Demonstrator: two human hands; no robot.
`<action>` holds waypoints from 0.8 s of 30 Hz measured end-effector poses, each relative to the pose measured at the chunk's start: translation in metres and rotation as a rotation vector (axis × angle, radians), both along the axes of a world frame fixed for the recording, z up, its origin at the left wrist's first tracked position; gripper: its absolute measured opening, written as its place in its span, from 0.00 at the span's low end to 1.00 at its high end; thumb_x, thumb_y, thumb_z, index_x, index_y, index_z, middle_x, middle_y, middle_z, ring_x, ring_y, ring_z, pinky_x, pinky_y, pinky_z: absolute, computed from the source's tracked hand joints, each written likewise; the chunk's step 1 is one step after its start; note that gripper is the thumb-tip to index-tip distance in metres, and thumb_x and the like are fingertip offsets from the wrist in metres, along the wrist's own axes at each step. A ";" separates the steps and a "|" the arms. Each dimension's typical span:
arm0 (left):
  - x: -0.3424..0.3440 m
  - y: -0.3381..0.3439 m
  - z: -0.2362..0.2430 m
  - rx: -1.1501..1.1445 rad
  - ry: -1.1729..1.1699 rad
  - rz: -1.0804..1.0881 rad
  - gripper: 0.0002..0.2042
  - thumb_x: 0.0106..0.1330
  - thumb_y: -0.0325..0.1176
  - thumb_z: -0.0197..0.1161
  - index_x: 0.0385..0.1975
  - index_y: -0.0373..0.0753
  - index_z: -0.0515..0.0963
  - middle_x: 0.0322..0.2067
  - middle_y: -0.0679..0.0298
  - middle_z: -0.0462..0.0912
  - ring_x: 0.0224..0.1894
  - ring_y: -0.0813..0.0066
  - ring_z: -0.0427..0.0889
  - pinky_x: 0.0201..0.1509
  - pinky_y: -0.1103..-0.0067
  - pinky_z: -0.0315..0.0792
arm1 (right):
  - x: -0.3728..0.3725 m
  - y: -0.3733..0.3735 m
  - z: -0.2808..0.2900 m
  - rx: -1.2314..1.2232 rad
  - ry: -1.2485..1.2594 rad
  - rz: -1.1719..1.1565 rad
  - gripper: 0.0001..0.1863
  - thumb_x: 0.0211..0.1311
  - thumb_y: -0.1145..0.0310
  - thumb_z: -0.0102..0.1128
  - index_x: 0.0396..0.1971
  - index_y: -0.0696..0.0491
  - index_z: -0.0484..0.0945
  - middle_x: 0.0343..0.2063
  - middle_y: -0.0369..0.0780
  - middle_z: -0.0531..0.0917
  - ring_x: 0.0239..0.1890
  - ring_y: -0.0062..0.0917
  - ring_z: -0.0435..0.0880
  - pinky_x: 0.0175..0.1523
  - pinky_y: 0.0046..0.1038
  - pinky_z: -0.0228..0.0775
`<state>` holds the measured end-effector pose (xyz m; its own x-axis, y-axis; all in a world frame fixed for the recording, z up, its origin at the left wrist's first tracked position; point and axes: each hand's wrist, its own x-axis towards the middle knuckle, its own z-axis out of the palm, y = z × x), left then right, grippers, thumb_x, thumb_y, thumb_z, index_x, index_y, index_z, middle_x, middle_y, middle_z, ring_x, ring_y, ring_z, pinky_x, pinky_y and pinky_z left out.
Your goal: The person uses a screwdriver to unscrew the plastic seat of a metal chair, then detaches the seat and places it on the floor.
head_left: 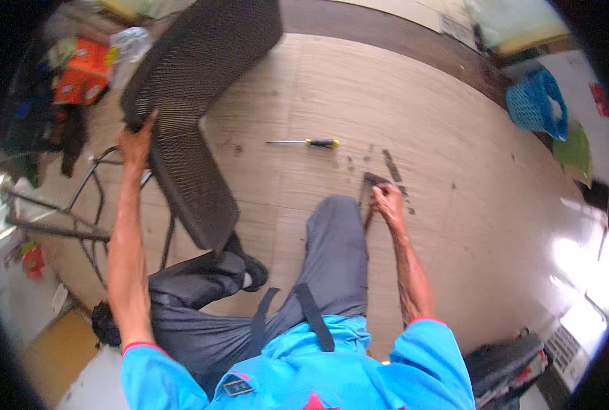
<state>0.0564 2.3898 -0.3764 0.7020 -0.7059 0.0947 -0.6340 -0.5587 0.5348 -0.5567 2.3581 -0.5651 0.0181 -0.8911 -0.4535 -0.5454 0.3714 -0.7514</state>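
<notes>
My left hand (136, 145) grips the edge of a dark mesh chair seat and back (181, 89), bent in one piece and tilted up at the left. On the right, my right hand (388, 202) is closed low over the floor, beside my knee. Its curled fingers are at a dark angled piece (371, 179) with a thin brownish length running down from it, partly hidden by the hand and knee. A screwdriver (323, 143) with a black and yellow handle lies on the floor between my hands. Several small dark pieces (391, 165) lie just beyond my right hand.
A dark metal tube frame (92, 236) stands under my left forearm. Orange packaging (84, 72) and clutter are at the far left. A blue basket (537, 102) stands at the far right, with a dark bag (506, 365) at the near right.
</notes>
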 end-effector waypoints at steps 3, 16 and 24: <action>-0.008 0.005 -0.016 -0.014 -0.050 -0.014 0.28 0.58 0.51 0.70 0.46 0.29 0.81 0.43 0.52 0.85 0.45 0.60 0.84 0.52 0.68 0.73 | 0.001 -0.013 -0.008 -0.070 0.355 -0.044 0.17 0.55 0.56 0.60 0.32 0.56 0.84 0.29 0.47 0.86 0.34 0.38 0.86 0.44 0.37 0.76; -0.010 0.000 -0.022 0.053 -0.105 0.070 0.38 0.57 0.58 0.68 0.53 0.25 0.75 0.53 0.44 0.78 0.56 0.48 0.77 0.61 0.61 0.68 | 0.063 -0.070 -0.015 -0.398 0.680 0.445 0.14 0.52 0.61 0.64 0.40 0.46 0.82 0.38 0.42 0.81 0.42 0.37 0.83 0.43 0.39 0.76; -0.014 0.000 -0.018 0.053 -0.174 0.065 0.38 0.57 0.59 0.68 0.52 0.26 0.76 0.51 0.44 0.80 0.54 0.49 0.79 0.60 0.62 0.69 | 0.049 -0.093 -0.035 -0.357 0.635 0.540 0.08 0.52 0.66 0.62 0.32 0.51 0.80 0.33 0.45 0.82 0.39 0.42 0.82 0.43 0.41 0.75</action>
<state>0.0428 2.3900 -0.3947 0.7225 -0.6668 0.1827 -0.6760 -0.6257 0.3893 -0.5080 2.2648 -0.6004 0.3153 -0.9234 -0.2189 -0.9286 -0.2527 -0.2716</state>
